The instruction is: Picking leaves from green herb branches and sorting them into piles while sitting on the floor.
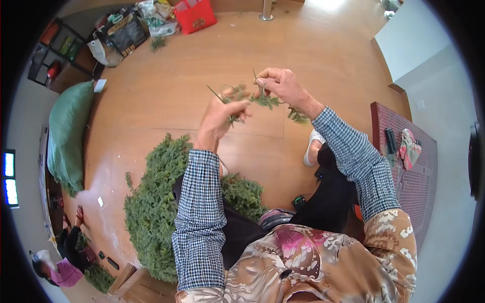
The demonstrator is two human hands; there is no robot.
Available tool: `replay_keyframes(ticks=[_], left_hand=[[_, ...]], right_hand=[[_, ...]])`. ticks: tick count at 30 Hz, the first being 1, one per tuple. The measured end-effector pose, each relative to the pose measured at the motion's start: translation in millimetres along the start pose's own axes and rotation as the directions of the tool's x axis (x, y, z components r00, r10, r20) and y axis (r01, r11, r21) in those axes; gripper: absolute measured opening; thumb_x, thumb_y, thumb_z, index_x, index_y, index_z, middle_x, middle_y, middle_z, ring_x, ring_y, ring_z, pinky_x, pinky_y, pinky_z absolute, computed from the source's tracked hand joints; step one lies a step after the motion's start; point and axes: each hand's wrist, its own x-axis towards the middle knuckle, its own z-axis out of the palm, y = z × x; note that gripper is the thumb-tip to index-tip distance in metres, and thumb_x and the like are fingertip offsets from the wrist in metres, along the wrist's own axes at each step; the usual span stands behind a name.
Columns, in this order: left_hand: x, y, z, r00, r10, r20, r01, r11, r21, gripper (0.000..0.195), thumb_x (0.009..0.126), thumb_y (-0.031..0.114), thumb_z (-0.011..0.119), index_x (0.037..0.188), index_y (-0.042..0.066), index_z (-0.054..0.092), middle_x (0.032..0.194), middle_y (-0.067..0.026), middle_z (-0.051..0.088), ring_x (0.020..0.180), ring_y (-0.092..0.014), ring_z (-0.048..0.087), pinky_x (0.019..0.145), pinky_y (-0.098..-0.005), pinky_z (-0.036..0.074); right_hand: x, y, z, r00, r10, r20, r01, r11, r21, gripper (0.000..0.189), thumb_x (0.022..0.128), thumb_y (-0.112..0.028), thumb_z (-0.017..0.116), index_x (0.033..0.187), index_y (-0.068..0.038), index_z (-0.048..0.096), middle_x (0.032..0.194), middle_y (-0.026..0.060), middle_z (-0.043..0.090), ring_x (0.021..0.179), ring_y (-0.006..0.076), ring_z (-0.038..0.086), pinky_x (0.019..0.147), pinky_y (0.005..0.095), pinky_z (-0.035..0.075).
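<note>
Both hands are raised over the floor in front of me with green artificial-looking foliage [266, 101] between them. My left hand [219, 117] is closed around leafy sprigs, and a stiff green stem sticks out past its fingers; part of this is motion-blurred. My right hand [282, 87] pinches a thin green strand between thumb and fingertips. Leafy bits hang below it, and one sprig [298, 116] dangles under the right wrist. A large heap of the same foliage [155, 216] lies beside my leg on the left, with more foliage [242, 193] between my legs.
A stuffed green sack [68, 132] leans at the left wall. Bags, among them a red one [195, 17], stand at the back. A dark red patterned bench [413, 197] with a cloth [410, 149] is on the right. Another person [66, 270] sits lower left, near a cardboard box [142, 286].
</note>
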Motion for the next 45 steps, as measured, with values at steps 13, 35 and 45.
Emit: replay_keyframes(ticks=[13,35,45], left_hand=[[5,-26,54,0.996,-0.092,0.014,0.093,0.982,-0.164,0.015,0.086,0.006,0.068,0.098,-0.003,0.064,0.076,-0.0083,0.066,0.054,-0.011,0.057,0.039,-0.0169,0.037],[23,-37,20,0.960,0.133,-0.248,-0.210,0.925,-0.315,0.020,0.097,0.023,0.058,0.088,0.006,0.056,0.076,-0.0104,0.064,0.055,-0.016,0.056,0.047,-0.0271,0.047],[17,-38,23,0.979,-0.061,-0.195,0.069,0.997,0.033,0.016,0.097,0.018,0.056,0.086,0.007,0.052,0.064,0.0002,0.047,0.048,-0.007,0.041,0.038,-0.0218,0.033]], right_hand=[[-16,18,5,0.969,0.174,-0.176,-0.070,0.874,0.481,0.021,0.088,-0.011,0.065,0.104,0.003,0.066,0.114,0.0134,0.065,0.084,0.0094,0.063,0.073,0.0204,0.052],[-31,27,14,0.922,0.204,0.330,-0.229,0.973,0.036,0.019,0.092,-0.022,0.060,0.095,-0.006,0.067,0.076,0.0022,0.068,0.061,0.0098,0.056,0.054,0.0221,0.046],[-36,40,28,0.787,0.251,0.564,-0.152,0.964,-0.217,0.026,0.092,-0.026,0.051,0.093,-0.006,0.068,0.072,0.0025,0.064,0.064,0.0141,0.057,0.058,0.0274,0.047]])
